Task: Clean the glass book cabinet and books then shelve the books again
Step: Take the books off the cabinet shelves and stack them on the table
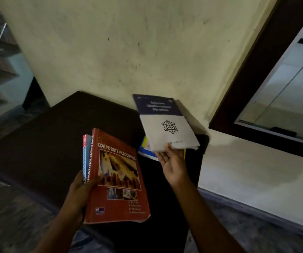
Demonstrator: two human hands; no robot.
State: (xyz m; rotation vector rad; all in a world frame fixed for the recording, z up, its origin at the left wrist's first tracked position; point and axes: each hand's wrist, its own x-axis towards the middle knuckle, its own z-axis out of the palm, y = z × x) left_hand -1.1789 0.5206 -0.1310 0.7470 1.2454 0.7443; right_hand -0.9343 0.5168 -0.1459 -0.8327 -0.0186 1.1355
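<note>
The title on the blue-and-white book (165, 125), pinched by the right hand (172, 161), is blurred; "CORPORATE ACCOUNTING" is read on the red book (117, 179) gripped by the left hand (79, 194).

Tilted: red acctg bk (117, 178), white/navy bk (167, 125)

Free: the dark tabletop (52, 139) to the left of your red book (117, 179) is offering you open passage.
Blocked, far side: the wall (128, 42) is closing off the table's back edge.
Blocked, right: the window frame (247, 88) is crowding in, and stacked books (143, 151) are occupying the corner beneath your white-and-blue book (167, 128).
</note>
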